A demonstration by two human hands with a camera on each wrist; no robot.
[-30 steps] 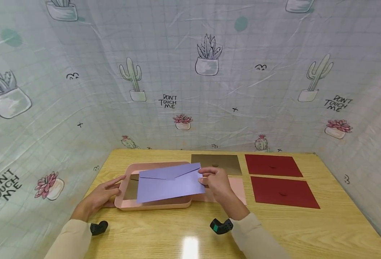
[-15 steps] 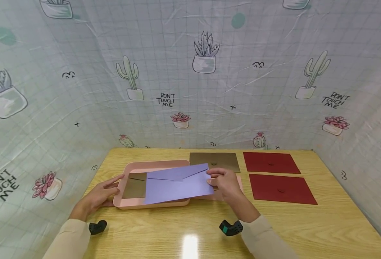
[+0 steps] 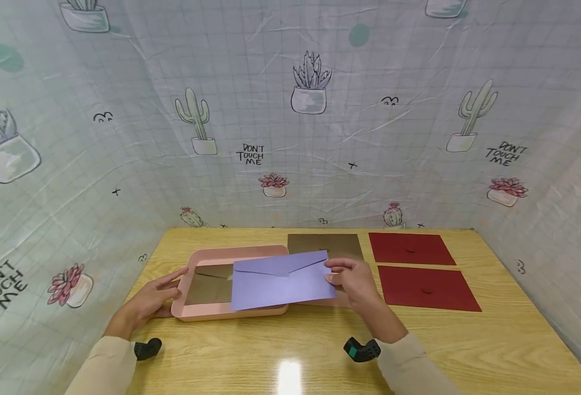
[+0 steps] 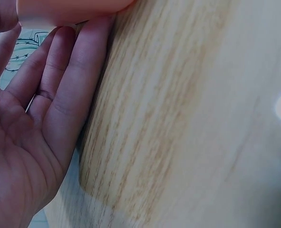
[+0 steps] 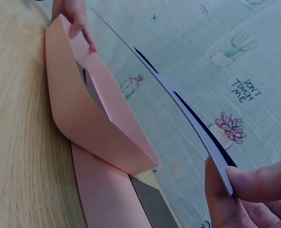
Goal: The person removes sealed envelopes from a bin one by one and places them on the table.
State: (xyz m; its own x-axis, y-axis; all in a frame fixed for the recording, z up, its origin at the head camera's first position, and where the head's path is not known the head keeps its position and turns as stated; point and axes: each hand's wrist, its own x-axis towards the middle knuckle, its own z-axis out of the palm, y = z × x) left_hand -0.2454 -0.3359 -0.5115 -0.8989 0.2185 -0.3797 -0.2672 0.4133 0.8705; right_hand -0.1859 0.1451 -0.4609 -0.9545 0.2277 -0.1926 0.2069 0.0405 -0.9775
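Note:
A lilac envelope (image 3: 280, 288), flap side up, is pinched at its right edge by my right hand (image 3: 356, 280). Thumb and fingers meet on that edge in the right wrist view. It slants over the right part of a pink tray (image 3: 241, 253), raised above it in the right wrist view. Inside the tray lies a brown envelope (image 3: 203, 291), its right part hidden by the lilac one. My left hand (image 3: 149, 302) grips the tray's left wall, with fingers over the rim in the right wrist view.
Another brown envelope (image 3: 315, 241) lies behind my right hand. A pink envelope (image 5: 107, 190) lies beside the tray, mostly covered in the head view. Two red envelopes (image 3: 411, 247) lie farther right on the wooden table (image 3: 492, 351). A patterned curtain (image 3: 320, 137) surrounds the table.
My right hand has moved to the right with the lilac envelope, uncovering more of the brown envelope in the tray. My left hand stays at the tray's left side.

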